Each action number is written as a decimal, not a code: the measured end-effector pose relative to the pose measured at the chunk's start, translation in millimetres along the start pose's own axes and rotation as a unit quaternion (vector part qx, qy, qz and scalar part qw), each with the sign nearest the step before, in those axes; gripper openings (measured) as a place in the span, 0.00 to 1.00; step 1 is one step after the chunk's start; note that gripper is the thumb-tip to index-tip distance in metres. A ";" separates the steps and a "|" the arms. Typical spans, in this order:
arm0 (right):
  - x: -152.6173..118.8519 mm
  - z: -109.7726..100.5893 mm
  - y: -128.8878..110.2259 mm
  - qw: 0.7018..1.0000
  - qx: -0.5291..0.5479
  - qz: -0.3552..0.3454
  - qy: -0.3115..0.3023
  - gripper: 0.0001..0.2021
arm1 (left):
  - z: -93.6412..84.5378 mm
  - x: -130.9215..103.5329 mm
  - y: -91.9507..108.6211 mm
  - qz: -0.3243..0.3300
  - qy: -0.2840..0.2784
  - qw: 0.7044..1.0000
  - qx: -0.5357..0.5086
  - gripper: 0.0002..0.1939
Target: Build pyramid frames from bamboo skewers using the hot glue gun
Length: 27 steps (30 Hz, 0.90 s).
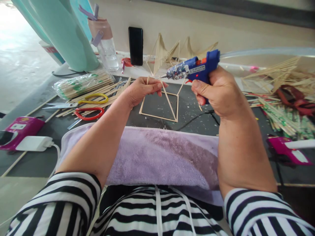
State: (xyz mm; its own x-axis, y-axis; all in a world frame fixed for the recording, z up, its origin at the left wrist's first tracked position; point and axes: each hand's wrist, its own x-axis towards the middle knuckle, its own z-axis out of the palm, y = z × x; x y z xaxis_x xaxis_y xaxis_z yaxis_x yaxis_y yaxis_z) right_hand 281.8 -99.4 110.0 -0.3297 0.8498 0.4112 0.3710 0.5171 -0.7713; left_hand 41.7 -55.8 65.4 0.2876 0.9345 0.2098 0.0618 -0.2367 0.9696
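My right hand [219,91] is wrapped round the grip of a blue hot glue gun [208,67], whose crusted nozzle points left. A clear glue stick runs out of its back to the right. My left hand [145,88] pinches thin wooden sticks at the top of a small stick frame [158,117]. The frame's square base rests on the dark table, and slanting sticks rise from its corners to my left fingers. The nozzle tip is close to these fingers; whether it touches a stick I cannot tell.
Scissors [66,105] and a plastic-wrapped stick bundle [85,86] lie left. Behind stand a water bottle [109,54], a phone [136,46] and fan-shaped stick structures [159,54]. Loose sticks [280,114] are piled right. A purple towel [147,154] covers the near edge.
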 end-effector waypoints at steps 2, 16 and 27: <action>1.1 1.3 -0.1 1.000 0.005 -0.005 0.003 0.13 | -0.4 0.1 -0.7 0.007 -0.007 1.000 0.003 0.08; 3.0 9.9 -12.1 0.986 0.165 -0.027 0.020 0.06 | -3.7 3.6 -7.2 0.026 -0.002 1.000 -0.006 0.08; -16.5 -1.1 34.6 0.936 0.206 0.253 0.135 0.14 | -8.0 5.9 -12.5 0.022 -0.039 0.999 -0.001 0.12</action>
State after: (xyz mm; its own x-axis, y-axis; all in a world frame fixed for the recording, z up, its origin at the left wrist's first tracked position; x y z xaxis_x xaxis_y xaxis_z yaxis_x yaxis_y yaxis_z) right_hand 301.1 -95.4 77.0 0.0498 0.9987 0.0074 0.0368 0.0055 -0.9993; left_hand 35.0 -45.2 55.5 0.3634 0.8999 0.2413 0.0455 -0.2758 0.9601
